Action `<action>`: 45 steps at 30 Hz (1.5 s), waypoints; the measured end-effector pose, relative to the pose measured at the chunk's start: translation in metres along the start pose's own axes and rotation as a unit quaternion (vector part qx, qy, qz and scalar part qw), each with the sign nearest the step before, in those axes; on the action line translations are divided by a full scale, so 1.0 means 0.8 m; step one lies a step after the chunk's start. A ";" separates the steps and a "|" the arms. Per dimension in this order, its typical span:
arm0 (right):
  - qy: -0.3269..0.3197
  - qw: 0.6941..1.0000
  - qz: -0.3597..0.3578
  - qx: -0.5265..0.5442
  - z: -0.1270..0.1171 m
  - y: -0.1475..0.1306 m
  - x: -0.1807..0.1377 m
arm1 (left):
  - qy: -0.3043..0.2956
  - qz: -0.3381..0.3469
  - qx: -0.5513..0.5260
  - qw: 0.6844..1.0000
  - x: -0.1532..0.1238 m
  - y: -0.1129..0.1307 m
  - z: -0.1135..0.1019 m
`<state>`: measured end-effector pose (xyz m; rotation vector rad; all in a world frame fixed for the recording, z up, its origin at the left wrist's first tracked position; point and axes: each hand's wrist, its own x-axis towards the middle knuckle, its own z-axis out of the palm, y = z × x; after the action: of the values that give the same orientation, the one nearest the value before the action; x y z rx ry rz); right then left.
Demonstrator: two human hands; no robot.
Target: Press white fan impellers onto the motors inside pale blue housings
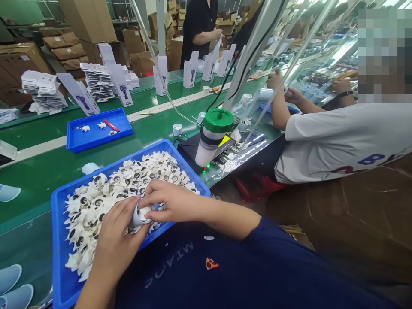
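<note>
A blue tray (59, 262) in front of me is heaped with several small white fan impellers (106, 189). Over its near edge my left hand (117, 238) is closed around a small white cup-shaped part (139, 216). My right hand (170, 201) pinches the same part from the right, fingers curled on its rim. Both forearms come in from the lower edge over my dark blue shirt.
A green conveyor belt (38, 171) runs past a smaller blue tray (96, 128), stacked white cartons (96, 81) and a green-lidded bottle (214, 135). A co-worker in a white shirt (337, 141) sits at right; another person in black (199, 25) stands behind.
</note>
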<state>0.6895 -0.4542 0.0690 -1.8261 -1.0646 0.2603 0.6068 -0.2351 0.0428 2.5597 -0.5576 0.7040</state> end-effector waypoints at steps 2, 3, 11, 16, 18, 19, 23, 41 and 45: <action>-0.031 0.998 0.001 -0.055 -0.006 -0.008 -0.002 | -0.014 0.013 0.009 1.000 0.001 -0.001 0.004; -0.040 0.996 0.006 -0.079 -0.008 -0.011 -0.004 | -0.024 0.020 0.013 0.999 0.002 -0.001 0.005; 0.034 0.979 0.059 0.193 -0.011 0.014 -0.018 | -0.031 0.026 0.003 0.999 0.012 0.003 -0.003; 0.013 0.780 0.146 0.608 0.002 0.044 -0.015 | -0.005 -0.029 -0.009 1.000 0.012 0.013 -0.010; -0.004 0.741 0.137 0.657 0.006 0.050 -0.015 | 0.005 -0.044 -0.013 0.999 0.010 0.015 -0.014; -0.010 0.730 0.131 0.670 0.007 0.051 -0.016 | 0.009 -0.049 -0.018 0.999 0.009 0.015 -0.016; -0.031 0.712 0.120 0.692 0.009 0.050 -0.018 | 0.017 -0.062 -0.021 0.998 0.003 0.014 -0.021; 0.054 0.917 0.026 0.395 0.013 0.020 -0.017 | 0.014 -0.033 0.005 0.999 -0.002 0.013 -0.025; 0.065 0.992 -0.076 -0.081 0.009 -0.017 -0.016 | 0.019 0.017 0.005 1.000 -0.001 0.011 -0.022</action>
<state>0.6701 -0.4577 0.0729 -1.8655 -1.1538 -0.0369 0.5952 -0.2339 0.0583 2.5450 -0.5866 0.7679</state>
